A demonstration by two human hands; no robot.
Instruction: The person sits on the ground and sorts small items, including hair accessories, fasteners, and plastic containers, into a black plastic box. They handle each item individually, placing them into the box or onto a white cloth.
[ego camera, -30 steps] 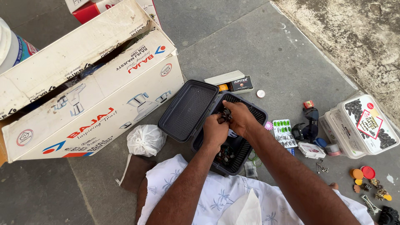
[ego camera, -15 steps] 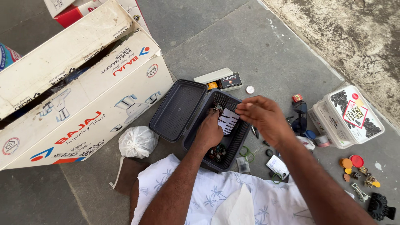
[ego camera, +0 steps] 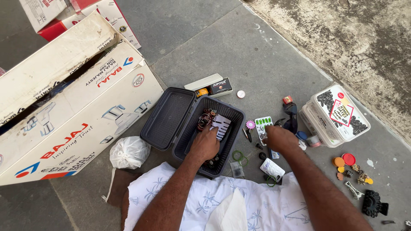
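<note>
The person's left hand (ego camera: 205, 144) reaches into the dark grey plastic box with an open hinged lid (ego camera: 190, 122) on the grey stone floor (ego camera: 222, 47), fingers down among small items. The right hand (ego camera: 279, 139) rests palm down over small things just beside the box, near a green pill strip (ego camera: 262, 124). A white plastic tub (ego camera: 336, 114) stands further right.

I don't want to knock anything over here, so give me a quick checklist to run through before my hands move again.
1. Dark grey plastic basket box lid open: ok.
2. Left hand inside the box, on its contents: ok; grip cannot tell.
3. Right hand outside the box, over small items on the floor: ok; what it holds cannot tell.
4. Green blister pack beside the right hand, uncovered: ok.
5. Floor between box and white lidded tub free of clutter: not ok.
</note>
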